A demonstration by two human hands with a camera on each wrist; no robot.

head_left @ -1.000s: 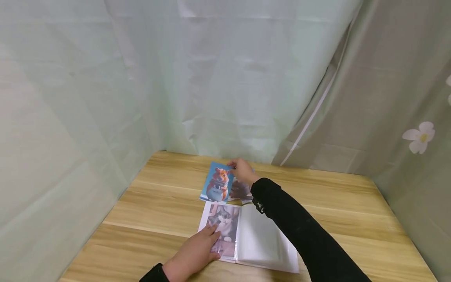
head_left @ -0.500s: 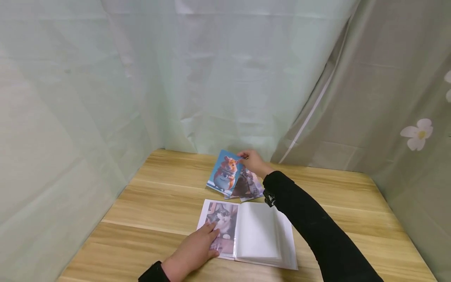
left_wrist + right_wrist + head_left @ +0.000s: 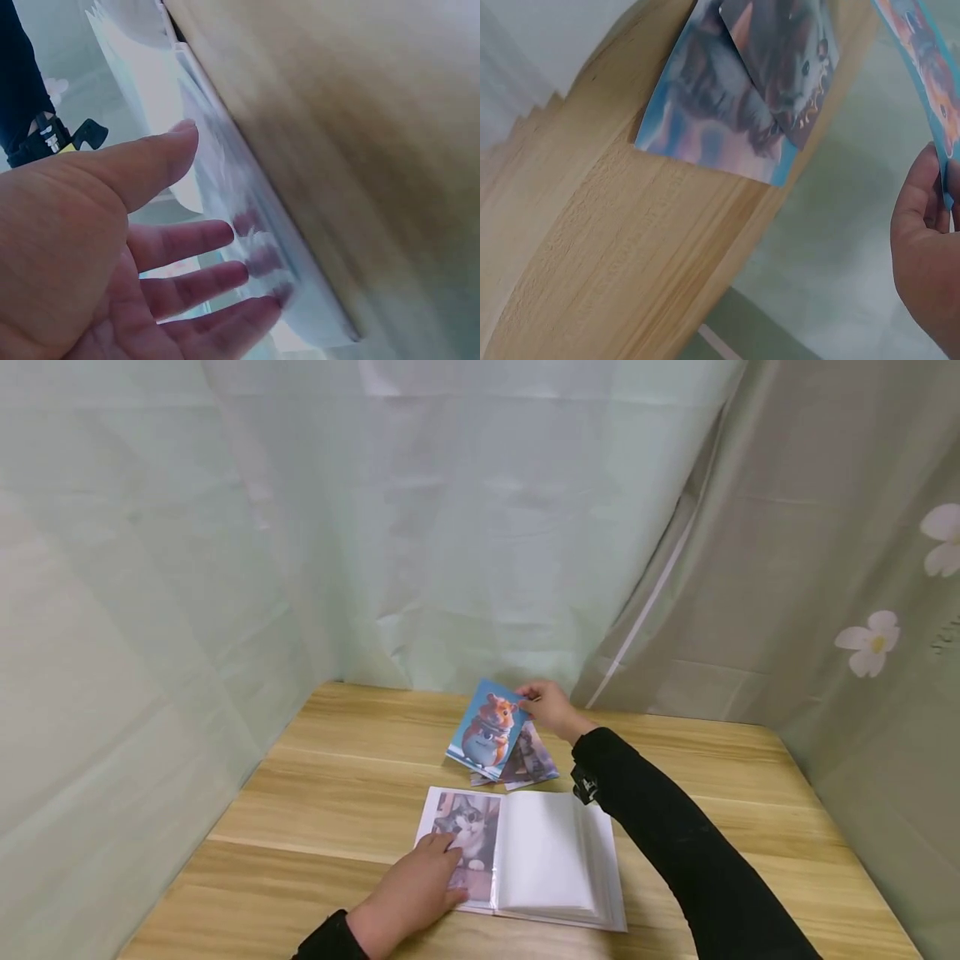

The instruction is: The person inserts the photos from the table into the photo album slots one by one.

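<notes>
A blue photo card of an orange hamster (image 3: 487, 735) is pinched at its upper right corner by my right hand (image 3: 551, 706). In the right wrist view the card (image 3: 930, 82) is lifted clear of the other photos (image 3: 720, 97), which overlap on the table. Below them in the head view lies an open photo album (image 3: 543, 852), its left page showing a grey and white cat picture (image 3: 468, 831) under a clear sleeve. The right page is blank white. My left hand (image 3: 412, 889) rests on the left page, its fingers extended, as the left wrist view also shows.
The wooden table (image 3: 330, 793) runs back to a pale curtain (image 3: 465, 527). On the right hangs a greyish curtain with white flowers (image 3: 870, 643). A black sleeve (image 3: 675, 835) covers my right arm, with a dark device at the wrist.
My right hand has raised the hamster card off the other photos and shifted it to the right, uncovering more of them. The left hand stays on the album page.
</notes>
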